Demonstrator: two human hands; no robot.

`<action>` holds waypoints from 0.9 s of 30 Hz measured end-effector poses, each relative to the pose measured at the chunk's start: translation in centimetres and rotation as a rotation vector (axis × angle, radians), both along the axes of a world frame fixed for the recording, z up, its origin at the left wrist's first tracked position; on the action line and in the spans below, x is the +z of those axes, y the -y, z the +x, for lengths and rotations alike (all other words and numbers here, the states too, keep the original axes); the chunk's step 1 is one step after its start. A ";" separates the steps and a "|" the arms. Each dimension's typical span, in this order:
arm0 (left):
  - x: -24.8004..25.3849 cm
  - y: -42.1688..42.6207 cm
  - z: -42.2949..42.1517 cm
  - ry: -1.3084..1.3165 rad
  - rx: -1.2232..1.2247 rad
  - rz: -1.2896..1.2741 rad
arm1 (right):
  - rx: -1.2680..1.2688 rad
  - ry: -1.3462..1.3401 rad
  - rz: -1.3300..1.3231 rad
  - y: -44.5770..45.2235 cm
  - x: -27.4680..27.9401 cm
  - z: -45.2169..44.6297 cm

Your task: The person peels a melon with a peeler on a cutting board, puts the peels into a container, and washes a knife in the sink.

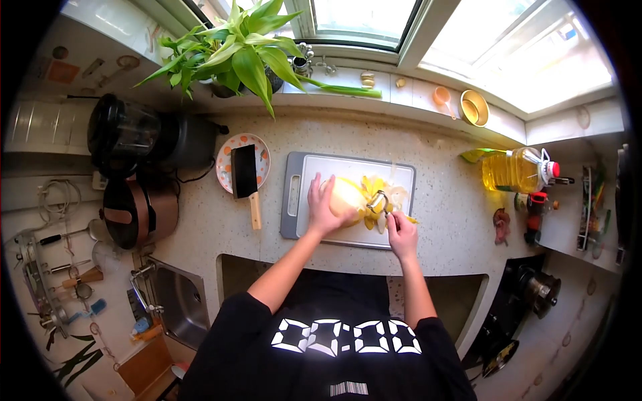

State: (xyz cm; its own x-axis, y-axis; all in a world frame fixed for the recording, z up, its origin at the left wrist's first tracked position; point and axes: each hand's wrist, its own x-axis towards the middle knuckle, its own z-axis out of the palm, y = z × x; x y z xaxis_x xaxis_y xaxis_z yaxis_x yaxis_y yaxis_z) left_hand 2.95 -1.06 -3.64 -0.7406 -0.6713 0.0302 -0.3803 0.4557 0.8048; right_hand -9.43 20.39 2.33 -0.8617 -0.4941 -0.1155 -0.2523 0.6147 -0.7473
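A large, partly peeled yellow fruit that looks like a melon point(346, 195) rests on the white cutting board with a grey rim point(289, 220). My left hand point(324, 208) is wrapped around its left side, fingers spread along it. In my right hand point(402, 234) is a peeler point(378, 202), its metal head close to the fruit's right side; whether the blade touches the skin, I cannot tell. Yellow peel strips point(371, 184) and pale peelings point(399, 194) lie on the board behind the peeler and around it.
Left of the board, a cleaver point(245, 171) lies across a patterned plate point(262, 148), its wooden handle over the counter. An oil bottle point(515, 170) stands right. A blender point(127, 134), a rice cooker point(142, 212) and a sink point(179, 301) are on the left. A leafy plant point(247, 53) overhangs the sill.
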 end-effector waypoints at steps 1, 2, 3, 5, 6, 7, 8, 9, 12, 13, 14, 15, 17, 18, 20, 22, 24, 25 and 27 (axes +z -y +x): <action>1.3 0.2 0.5 0.007 -0.104 -0.085 | 0.052 -0.002 0.026 0.4 0.5 -1.1; 2.4 0.6 0.7 0.015 -0.208 -0.171 | 0.105 -0.004 0.052 0.7 1.0 -2.2; 2.6 0.9 0.8 0.005 -0.242 -0.201 | 0.159 -0.004 0.077 1.2 1.3 -2.9; 2.9 1.7 0.8 -0.014 -0.309 -0.261 | 0.249 -0.042 0.112 2.0 1.5 -4.0; 2.9 2.0 0.7 -0.020 -0.329 -0.249 | 0.294 -0.061 0.131 2.4 1.7 -4.3; 3.0 2.3 0.6 -0.026 -0.348 -0.237 | 0.315 -0.065 0.152 3.0 1.9 -4.2; 3.0 2.6 0.4 -0.033 -0.368 -0.226 | 0.350 -0.082 0.147 3.6 2.0 -4.1; 3.0 2.8 0.1 -0.035 -0.365 -0.229 | 0.384 -0.100 0.144 4.3 2.2 -3.9; 3.1 2.8 -0.3 -0.026 -0.347 -0.226 | 0.430 -0.132 0.151 5.6 1.4 -3.4; 3.1 2.6 -0.4 -0.013 -0.333 -0.219 | 0.437 -0.138 0.157 5.9 1.3 -3.3; 3.2 2.5 -0.6 0.000 -0.319 -0.212 | 0.444 -0.144 0.161 6.2 1.2 -3.2; 3.1 2.2 -0.7 0.005 -0.299 -0.206 | 0.444 -0.177 0.170 6.4 1.3 -3.2; 3.0 1.7 -0.7 0.015 -0.259 -0.193 | 0.434 -0.199 0.140 6.5 1.3 -3.0; 2.9 1.7 -0.9 0.017 -0.248 -0.197 | 0.428 -0.210 0.125 6.4 1.4 -2.9; 2.6 1.5 -0.9 0.024 -0.226 -0.203 | 0.417 -0.214 0.128 6.3 1.2 -2.6; 2.7 1.4 -1.1 0.004 -0.197 -0.180 | 0.415 -0.217 0.127 6.0 1.0 -2.3; 2.8 1.6 -1.3 -0.010 -0.179 -0.161 | 0.421 -0.223 0.122 5.1 0.4 -2.5; 2.8 1.8 -1.2 -0.012 -0.177 -0.149 | 0.397 -0.216 0.133 4.4 0.0 -2.5; 2.6 1.8 -1.0 -0.015 -0.165 -0.120 | 0.349 -0.200 0.159 2.5 -0.9 -2.6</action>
